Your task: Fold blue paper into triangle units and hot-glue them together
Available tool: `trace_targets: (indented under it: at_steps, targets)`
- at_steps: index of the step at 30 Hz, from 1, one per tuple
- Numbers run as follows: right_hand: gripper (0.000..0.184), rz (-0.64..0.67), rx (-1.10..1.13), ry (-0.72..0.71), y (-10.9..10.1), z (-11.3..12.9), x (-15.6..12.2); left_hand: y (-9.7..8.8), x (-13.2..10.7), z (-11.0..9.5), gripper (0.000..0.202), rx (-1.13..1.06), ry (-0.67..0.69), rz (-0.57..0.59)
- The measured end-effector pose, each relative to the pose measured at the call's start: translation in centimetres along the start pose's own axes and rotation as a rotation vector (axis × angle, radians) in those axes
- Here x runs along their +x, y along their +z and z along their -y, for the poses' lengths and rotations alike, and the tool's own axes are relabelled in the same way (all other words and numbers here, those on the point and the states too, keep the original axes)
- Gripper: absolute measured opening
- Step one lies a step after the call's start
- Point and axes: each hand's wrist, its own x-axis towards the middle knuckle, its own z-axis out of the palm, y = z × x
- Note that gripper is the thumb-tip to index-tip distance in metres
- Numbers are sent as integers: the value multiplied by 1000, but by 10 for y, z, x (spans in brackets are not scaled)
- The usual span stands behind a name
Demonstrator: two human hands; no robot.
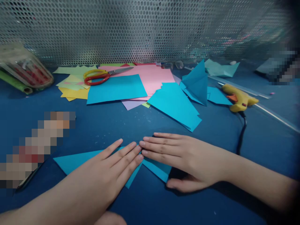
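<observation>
A folded piece of blue paper lies flat on the blue table, its pointed corners showing to the left, below and to the right of my hands. My left hand presses on its left and middle part with the fingers stretched out. From the other side, my right hand rests flat on the paper's right part, thumb spread apart. The fingertips of both hands meet near the paper's middle. Much of the paper is hidden under the hands.
Behind lie blue sheets, pink paper and red-and-yellow-handled scissors. A folded blue paper shape stands near a yellow glue gun with a black cord. A clear container is at left, before a perforated metal panel.
</observation>
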Motion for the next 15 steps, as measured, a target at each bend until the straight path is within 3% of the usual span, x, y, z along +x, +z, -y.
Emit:
trace_targets:
  at_steps: [2, 4, 9, 15]
  targets:
    - [58, -32, -12, -39, 0, 0, -1, 1, -3, 2, 96, -9, 4, -71]
    - [56, -45, -23, -64, -1, 1, -1, 2, -5, 1, 91, -60, -26, -69]
    - [51, -101, -111, -57, -1, 1, -1, 9, -11, -11, 81, -155, -286, -61]
    - [35, -219, -202, -72, -2, 0, -1, 3, -24, -5, 78, -158, -407, -140]
